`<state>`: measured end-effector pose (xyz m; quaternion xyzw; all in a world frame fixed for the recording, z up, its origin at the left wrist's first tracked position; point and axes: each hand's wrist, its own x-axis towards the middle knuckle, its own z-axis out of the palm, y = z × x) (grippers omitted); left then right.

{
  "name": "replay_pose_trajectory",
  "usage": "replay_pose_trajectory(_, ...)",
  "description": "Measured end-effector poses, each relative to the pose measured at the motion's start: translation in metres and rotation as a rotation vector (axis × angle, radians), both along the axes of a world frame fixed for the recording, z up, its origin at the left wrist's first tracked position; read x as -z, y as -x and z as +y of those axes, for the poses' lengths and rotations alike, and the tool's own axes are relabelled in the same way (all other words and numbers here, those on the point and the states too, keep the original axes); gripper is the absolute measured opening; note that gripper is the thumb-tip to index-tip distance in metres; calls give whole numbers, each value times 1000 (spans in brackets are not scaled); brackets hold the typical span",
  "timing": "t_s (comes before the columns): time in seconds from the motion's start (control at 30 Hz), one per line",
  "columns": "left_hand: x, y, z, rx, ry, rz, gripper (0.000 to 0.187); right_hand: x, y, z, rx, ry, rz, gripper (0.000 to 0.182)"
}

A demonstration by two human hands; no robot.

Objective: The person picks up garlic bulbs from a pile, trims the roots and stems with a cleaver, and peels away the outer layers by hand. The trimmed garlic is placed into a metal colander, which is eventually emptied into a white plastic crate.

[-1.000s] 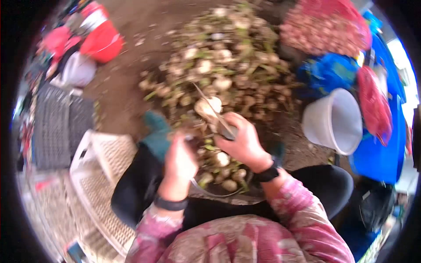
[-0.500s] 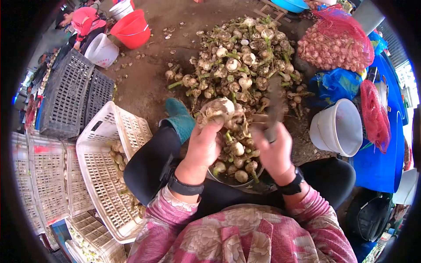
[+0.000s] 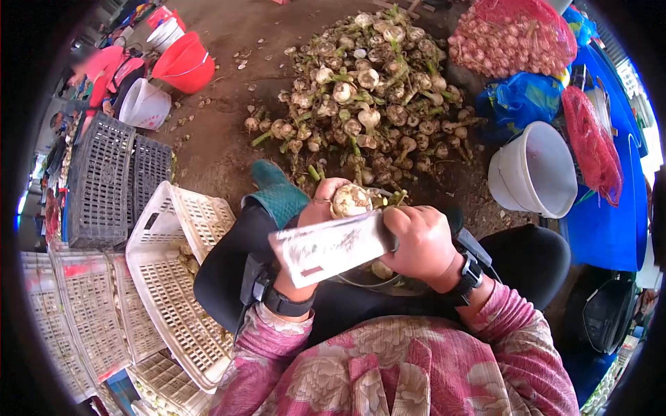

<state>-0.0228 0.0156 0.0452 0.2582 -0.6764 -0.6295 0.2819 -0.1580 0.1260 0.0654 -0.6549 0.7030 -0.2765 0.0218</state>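
Note:
My right hand (image 3: 424, 243) is closed round the handle of a broad, flat-bladed knife (image 3: 333, 246). The blade reaches left across the front of my left hand (image 3: 323, 202), which grips a whitish bulb (image 3: 351, 201) just above the blade's upper edge. Part of my left hand is hidden behind the blade. Below the hands, a bowl rim (image 3: 364, 283) and a bulb in it show between my legs. Ahead lies a large heap of dirty bulbs (image 3: 374, 90) with green stems on the ground.
At left stand a white slatted crate (image 3: 163, 277) holding bulbs and black crates (image 3: 104, 177). A red bucket (image 3: 184, 64) and a crouching person (image 3: 107, 73) are farther off. At right are a white bucket (image 3: 533, 170), a red net sack (image 3: 510, 41) and a blue barrel (image 3: 607, 232).
The knife has swung from upright to lying leftward across the front of my left hand. Both hands are closer together, and the bulb sits lower. The view has shifted slightly.

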Motion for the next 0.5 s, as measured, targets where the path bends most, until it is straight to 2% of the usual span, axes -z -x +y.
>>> replay_pose_trajectory(0.03,-1,2,2,-1,-131,61,28,2,0,-1,-3,10,-22,30)
replay_pose_trajectory(0.1,-11,7,9,19,-581,249,28,7,2,-2,-12,26,-61,30)
replay_pose_trajectory(0.13,-10,5,6,75,-226,148,36,16,7,-4,33,-10,-123,30)
replay_pose_trajectory(0.2,-7,1,0,-6,534,-64,55,40,18,-6,210,-187,-252,25)
replay_pose_trajectory(0.23,-18,2,8,18,377,89,55,60,41,-12,440,-460,-397,19)
replay_pose_trajectory(0.27,-25,-1,11,52,215,231,54,86,62,0,525,-443,-413,17)
replay_pose_trajectory(0.3,-27,-1,9,-25,195,152,60,82,55,5,535,-384,-380,21)
replay_pose_trajectory(0.33,-16,-2,-10,15,298,26,67,72,50,4,524,-314,-336,24)
replay_pose_trajectory(0.4,3,-1,-18,19,384,64,70,40,24,-4,400,-99,-280,24)
replay_pose_trajectory(0.43,-5,6,-22,-3,778,105,68,33,26,-13,410,-127,-341,24)
replay_pose_trajectory(0.5,-14,5,-10,-78,351,107,61,29,28,-13,445,-148,-503,24)
